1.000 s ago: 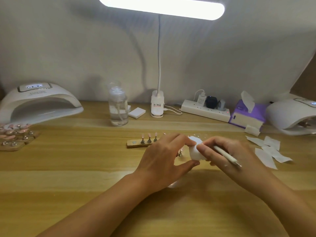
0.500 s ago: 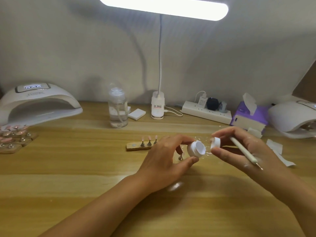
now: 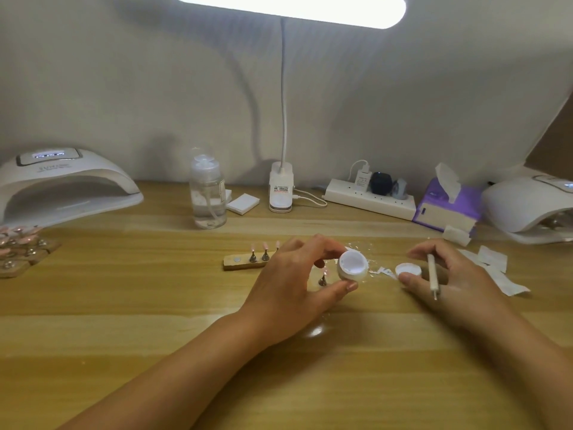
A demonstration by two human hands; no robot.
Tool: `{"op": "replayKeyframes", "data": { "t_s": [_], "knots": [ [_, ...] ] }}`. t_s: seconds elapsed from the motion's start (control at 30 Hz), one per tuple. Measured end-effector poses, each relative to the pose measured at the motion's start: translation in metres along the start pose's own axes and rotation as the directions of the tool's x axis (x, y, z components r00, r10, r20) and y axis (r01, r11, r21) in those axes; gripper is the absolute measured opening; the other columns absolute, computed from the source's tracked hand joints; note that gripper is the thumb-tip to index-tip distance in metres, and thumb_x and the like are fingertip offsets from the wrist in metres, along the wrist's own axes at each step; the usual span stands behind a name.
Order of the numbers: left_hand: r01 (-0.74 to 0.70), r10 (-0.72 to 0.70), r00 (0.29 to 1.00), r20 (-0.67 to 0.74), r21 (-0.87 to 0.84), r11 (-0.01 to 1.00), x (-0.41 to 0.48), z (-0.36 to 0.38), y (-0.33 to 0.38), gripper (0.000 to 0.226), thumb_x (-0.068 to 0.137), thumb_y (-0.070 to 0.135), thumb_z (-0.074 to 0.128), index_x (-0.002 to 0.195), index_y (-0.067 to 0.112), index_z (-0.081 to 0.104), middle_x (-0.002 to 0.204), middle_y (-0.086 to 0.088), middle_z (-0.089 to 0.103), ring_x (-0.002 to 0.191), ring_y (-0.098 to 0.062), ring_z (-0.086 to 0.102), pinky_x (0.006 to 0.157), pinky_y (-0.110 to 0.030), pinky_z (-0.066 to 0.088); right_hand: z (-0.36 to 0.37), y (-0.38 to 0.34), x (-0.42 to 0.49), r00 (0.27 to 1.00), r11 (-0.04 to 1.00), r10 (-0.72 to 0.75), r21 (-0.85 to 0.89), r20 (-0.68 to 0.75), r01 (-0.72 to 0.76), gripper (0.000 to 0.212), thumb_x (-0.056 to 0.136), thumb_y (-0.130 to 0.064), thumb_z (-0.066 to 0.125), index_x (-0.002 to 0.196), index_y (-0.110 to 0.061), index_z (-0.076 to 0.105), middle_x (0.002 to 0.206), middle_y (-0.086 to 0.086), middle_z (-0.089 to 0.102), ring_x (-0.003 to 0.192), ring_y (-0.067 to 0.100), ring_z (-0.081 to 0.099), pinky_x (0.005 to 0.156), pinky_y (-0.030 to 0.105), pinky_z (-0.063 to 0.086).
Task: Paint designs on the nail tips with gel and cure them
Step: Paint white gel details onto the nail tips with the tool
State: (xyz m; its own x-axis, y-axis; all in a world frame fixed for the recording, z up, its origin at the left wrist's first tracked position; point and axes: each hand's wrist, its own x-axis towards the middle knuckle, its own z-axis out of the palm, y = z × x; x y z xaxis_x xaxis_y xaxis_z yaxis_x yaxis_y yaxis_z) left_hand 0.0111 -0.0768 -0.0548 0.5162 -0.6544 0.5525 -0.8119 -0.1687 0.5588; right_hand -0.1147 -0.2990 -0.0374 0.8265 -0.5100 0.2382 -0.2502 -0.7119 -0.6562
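Observation:
My left hand [image 3: 297, 283] pinches a small white gel pot [image 3: 353, 264], uncapped and tilted so its mouth faces me. To its right, my right hand [image 3: 449, 274] holds the pot's white lid [image 3: 408, 269] between thumb and fingertips, low over the table, and keeps a thin white brush [image 3: 432, 276] tucked between its fingers. A wooden holder [image 3: 240, 262] with pink nail tips [image 3: 264, 247] on metal stands lies just behind my left hand. One loose stand with a tip [image 3: 323, 278] sits under that hand.
A white curing lamp [image 3: 62, 187] stands at the back left, a second lamp [image 3: 527, 206] at the back right. More nail-tip holders [image 3: 18, 246] lie at the left edge. A pump bottle [image 3: 207, 193], desk lamp base [image 3: 280, 189], power strip [image 3: 369, 197], tissue pack [image 3: 446, 206] and wipes [image 3: 496, 268] line the back and right.
The lid came off the pot. My right hand carried the lid away to the right and down toward the table, while my left hand kept the pot in place.

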Motion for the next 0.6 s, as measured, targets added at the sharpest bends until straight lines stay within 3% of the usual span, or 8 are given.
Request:
{"op": "replayKeyframes", "data": {
  "t_s": [0.1,0.2,0.4,0.5,0.6],
  "knots": [
    [-0.035,0.038,0.999,-0.036,0.076,0.997,0.001,0.001,0.000,0.040,0.082,0.051,0.065,0.117,0.032,0.060,0.104,0.026,0.057,0.088,0.001,0.048,0.076,-0.012,0.036,0.003,-0.017,-0.004,0.989,0.982,-0.140,0.117,-0.052,0.145,0.041,0.074,-0.048,0.077,0.106,-0.034,0.056,0.111,-0.020,0.068,0.109,0.000,0.060,0.084,0.023,0.042],
    [-0.044,0.054,0.996,-0.077,0.127,0.991,0.001,0.000,0.000,0.038,0.082,0.052,0.063,0.112,0.029,0.062,0.104,0.017,0.059,0.082,0.002,0.044,0.079,-0.010,0.034,0.023,-0.040,-0.013,0.951,0.923,-0.308,0.246,0.007,0.297,0.048,0.071,-0.053,0.074,0.107,-0.032,0.053,0.108,-0.022,0.067,0.105,-0.002,0.063,0.080,0.013,0.049],
    [-0.020,0.025,0.999,-0.033,0.136,0.991,0.001,-0.001,0.000,0.043,0.081,0.052,0.065,0.118,0.031,0.064,0.106,0.016,0.057,0.077,0.006,0.045,0.072,-0.010,0.036,0.039,-0.043,-0.016,0.929,0.889,-0.368,0.278,-0.038,0.363,0.047,0.072,-0.051,0.073,0.105,-0.026,0.053,0.103,-0.021,0.063,0.097,0.004,0.064,0.078,0.017,0.052],
    [0.006,-0.021,0.997,0.076,0.191,0.982,-0.002,0.000,0.000,0.058,0.078,0.055,0.068,0.131,0.036,0.056,0.117,0.017,0.051,0.079,0.012,0.044,0.068,-0.008,0.032,0.040,-0.039,-0.015,0.929,0.911,-0.365,0.182,-0.067,0.371,0.041,0.076,-0.040,0.077,0.103,-0.021,0.053,0.098,-0.018,0.062,0.090,0.004,0.064,0.073,0.025,0.054],
    [0.089,-0.105,0.994,0.038,0.292,0.952,-0.003,0.001,0.000,0.056,0.075,0.062,0.060,0.126,0.040,0.049,0.109,0.022,0.047,0.075,0.006,0.046,0.062,-0.010,0.032,0.039,-0.035,-0.013,0.936,0.937,-0.346,0.033,-0.072,0.349,0.039,0.078,-0.037,0.078,0.103,-0.019,0.053,0.089,-0.015,0.062,0.079,0.009,0.063,0.077,0.046,0.054]
  ]
}}
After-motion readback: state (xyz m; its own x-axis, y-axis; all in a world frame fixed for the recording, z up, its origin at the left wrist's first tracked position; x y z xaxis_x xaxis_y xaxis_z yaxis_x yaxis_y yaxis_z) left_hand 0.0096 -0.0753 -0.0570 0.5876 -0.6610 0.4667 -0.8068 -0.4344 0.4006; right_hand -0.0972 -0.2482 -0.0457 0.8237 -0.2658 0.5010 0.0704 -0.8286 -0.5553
